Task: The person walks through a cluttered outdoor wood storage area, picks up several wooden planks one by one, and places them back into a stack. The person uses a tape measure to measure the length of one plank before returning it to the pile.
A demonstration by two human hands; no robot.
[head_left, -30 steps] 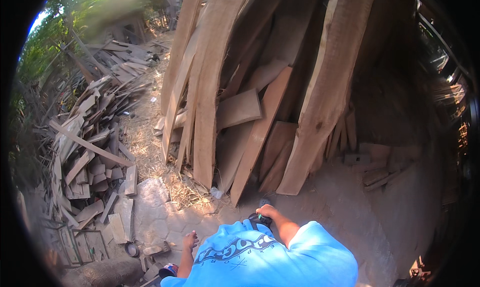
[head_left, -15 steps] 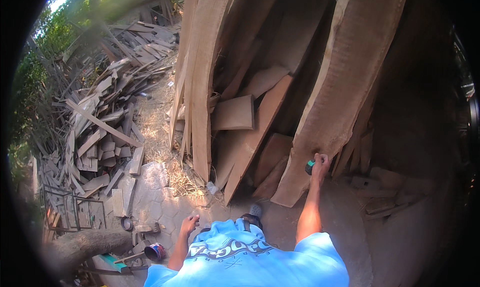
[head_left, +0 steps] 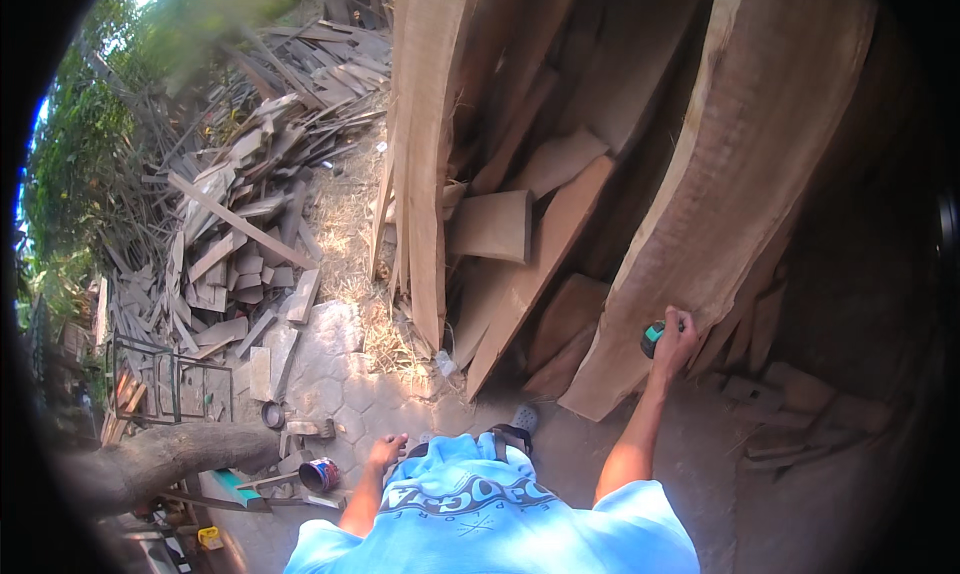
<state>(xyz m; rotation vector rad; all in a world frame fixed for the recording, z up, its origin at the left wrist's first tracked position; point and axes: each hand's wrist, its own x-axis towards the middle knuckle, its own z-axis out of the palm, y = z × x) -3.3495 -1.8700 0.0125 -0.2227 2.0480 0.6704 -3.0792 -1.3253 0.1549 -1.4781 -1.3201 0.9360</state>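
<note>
My right hand (head_left: 676, 340) is closed around a small green and black tape measure (head_left: 652, 339), held against the lower part of a wide wooden slab (head_left: 740, 164). The slab leans upright, with a wavy, rough left edge, and its foot rests on the ground. My left hand (head_left: 388, 450) hangs low beside my blue shirt, fingers curled in, with nothing visible in it. It touches none of the boards.
Tall planks (head_left: 428, 174) lean left of the slab, with shorter boards (head_left: 545, 264) between. Scrap wood (head_left: 235, 214) lies heaped at the left. A tree trunk (head_left: 190, 449), a paint can (head_left: 319, 474) and a metal frame (head_left: 175, 374) are at lower left.
The view has shifted, so the slab and planks appear farther right. My right hand stays by the slab's lower part with the tape measure. My left hand remains low at my side.
</note>
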